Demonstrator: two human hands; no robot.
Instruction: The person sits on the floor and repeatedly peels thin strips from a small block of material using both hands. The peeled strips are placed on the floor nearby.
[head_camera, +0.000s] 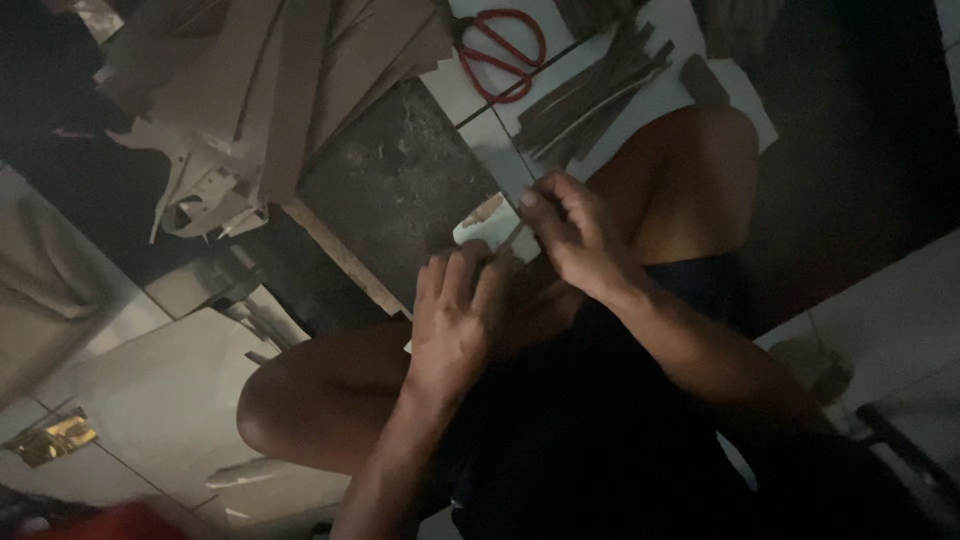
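1. Pale, small curved piece of card or paper (487, 225) sits between the two hands, just above the person's lap and over the dark floor tile (400, 180). It looks thin, light and slightly curled; the dim light hides its exact shape.

2. Left hand (455, 320) lies with fingers together and bent over the near edge of the pale piece. Its grip looks mostly closed around that edge, though I cannot tell how firmly.

3. Right hand (575, 235) pinches the far side of the same piece, fingertips closed on it, perhaps with a thin strip.

4. Risk, as I judge it: thin card can crease or tear if the hands pull against each other, and poor light makes a misplaced fold or a slip likely. With bare knees close on either side, a dropped piece would land in shadow.

5. Farther off, a bundle of dark, narrow flat strips (590, 95) lies on the white floor tiles (640, 100), loosely fanned and easily scattered.

6. Red-handled scissors (500, 50) rest just beside them, with smooth loops; reaching blindly for the blades could nick a finger.

7. Farthest left, a heap of brown cardboard sheets and offcuts (250, 100), stiff, matte and jagged-edged.
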